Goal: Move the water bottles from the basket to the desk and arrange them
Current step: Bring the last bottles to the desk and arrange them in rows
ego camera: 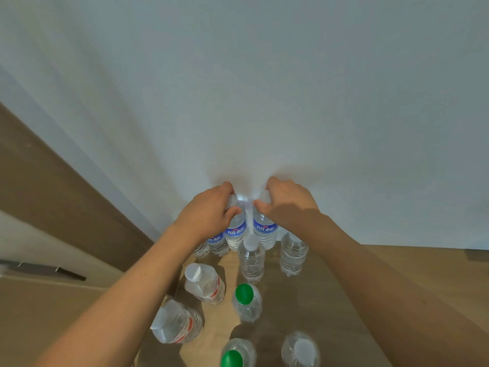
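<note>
Blue-labelled water bottles stand at the back of the wooden desk (pixel 412 271) against the white wall (pixel 264 88), and I grip one in each fist by its neck: my left hand (pixel 209 215) curls round the left blue-label bottle (pixel 235 231), my right hand (pixel 288 205) round the right blue-label bottle (pixel 264 230), the two just beside each other. Nearer me stand clear unlabelled bottles (pixel 251 260), red-label bottles (pixel 205 286) and green-capped bottles (pixel 246 300), all upright on the desk.
</note>
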`<state>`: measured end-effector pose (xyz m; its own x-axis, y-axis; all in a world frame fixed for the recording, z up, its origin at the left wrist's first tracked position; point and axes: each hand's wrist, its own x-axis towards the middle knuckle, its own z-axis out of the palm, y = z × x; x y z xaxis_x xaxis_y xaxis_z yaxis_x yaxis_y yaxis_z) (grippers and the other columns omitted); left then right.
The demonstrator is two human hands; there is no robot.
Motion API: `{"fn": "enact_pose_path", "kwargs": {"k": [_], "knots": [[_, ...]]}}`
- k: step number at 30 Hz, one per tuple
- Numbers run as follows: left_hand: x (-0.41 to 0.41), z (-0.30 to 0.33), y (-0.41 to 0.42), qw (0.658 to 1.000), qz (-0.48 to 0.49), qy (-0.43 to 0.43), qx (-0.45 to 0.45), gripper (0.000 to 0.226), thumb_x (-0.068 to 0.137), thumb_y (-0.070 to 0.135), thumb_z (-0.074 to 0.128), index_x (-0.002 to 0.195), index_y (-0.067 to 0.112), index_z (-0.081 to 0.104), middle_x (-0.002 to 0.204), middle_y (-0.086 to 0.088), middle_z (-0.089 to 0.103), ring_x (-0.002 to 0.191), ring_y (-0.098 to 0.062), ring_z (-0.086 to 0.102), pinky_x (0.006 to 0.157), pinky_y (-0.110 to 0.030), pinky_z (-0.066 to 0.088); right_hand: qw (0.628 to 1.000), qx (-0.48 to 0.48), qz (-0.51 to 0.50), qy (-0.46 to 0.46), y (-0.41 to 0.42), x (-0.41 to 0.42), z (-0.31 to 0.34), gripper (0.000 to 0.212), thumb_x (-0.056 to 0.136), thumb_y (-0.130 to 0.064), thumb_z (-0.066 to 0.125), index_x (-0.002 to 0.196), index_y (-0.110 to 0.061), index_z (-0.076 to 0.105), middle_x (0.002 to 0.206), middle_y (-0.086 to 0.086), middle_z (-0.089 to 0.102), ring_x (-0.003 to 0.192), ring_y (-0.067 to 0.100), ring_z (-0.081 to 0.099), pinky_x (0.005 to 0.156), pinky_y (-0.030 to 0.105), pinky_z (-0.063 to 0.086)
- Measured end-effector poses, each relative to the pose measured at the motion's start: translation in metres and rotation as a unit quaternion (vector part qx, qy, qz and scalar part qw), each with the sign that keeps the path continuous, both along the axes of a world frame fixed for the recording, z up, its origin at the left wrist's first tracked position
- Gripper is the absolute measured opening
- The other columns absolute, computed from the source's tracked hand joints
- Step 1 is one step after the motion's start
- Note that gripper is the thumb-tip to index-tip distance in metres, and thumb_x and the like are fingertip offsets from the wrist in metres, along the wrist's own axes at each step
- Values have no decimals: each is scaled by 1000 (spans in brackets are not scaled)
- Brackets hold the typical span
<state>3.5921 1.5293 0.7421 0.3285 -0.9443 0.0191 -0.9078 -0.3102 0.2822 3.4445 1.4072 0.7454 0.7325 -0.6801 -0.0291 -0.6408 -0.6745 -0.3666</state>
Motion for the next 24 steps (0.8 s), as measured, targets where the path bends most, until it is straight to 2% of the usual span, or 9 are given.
{"fn": "enact_pose_path", "kwargs": {"k": [5, 10, 12, 16, 19, 24], "knots": [[4, -24, -3, 1000, 0, 4, 21, 30, 95, 33, 58, 116, 14, 49, 107, -8, 62, 92, -29, 59, 68, -32, 37, 999, -48, -3, -18, 8, 6, -22, 41, 91, -44, 58, 107, -6, 57, 98, 11, 63, 91, 32, 60, 73, 31, 38], [4, -42, -5, 999, -2, 8, 37, 31, 94, 30, 59, 117, 13, 48, 108, -10, 63, 93, -32, 59, 69, -35, 41, 1000, -4, 18, 16, 7, 11, -31, 31, 92, -38, 56, 100, -7, 52, 86, 7, 55, 76, 28, 52, 67, 31, 37], [4, -48, -6, 999, 0, 12, 43, 31, 94, 29, 59, 118, 13, 48, 106, -10, 63, 92, -32, 60, 71, -38, 46, 999, 1, 30, 29, 7, 13, -36, 32, 94, -39, 55, 102, -8, 51, 83, 3, 49, 76, 26, 50, 66, 31, 36], [3, -57, -6, 998, 6, 15, 54, 31, 95, 29, 58, 119, 13, 47, 106, -9, 61, 90, -30, 59, 72, -37, 46, 999, 4, 36, 39, 7, 16, -46, 37, 94, -43, 53, 108, -8, 53, 93, 4, 56, 96, 27, 59, 69, 31, 38], [3, -63, -5, 998, 5, 18, 63, 32, 96, 29, 57, 121, 13, 46, 106, -9, 60, 90, -31, 60, 73, -38, 48, 998, -11, 40, 47, 8, 17, -52, 43, 95, -46, 52, 114, -7, 53, 106, 7, 63, 98, 27, 63, 71, 32, 42], [2, -68, -6, 997, 13, 4, 78, 32, 97, 30, 56, 122, 13, 45, 110, -10, 60, 90, -33, 61, 75, -45, 52, 998, -13, 34, 45, 8, 19, -60, 43, 94, -47, 51, 112, -8, 53, 108, 8, 65, 99, 28, 64, 74, 33, 45]]}}
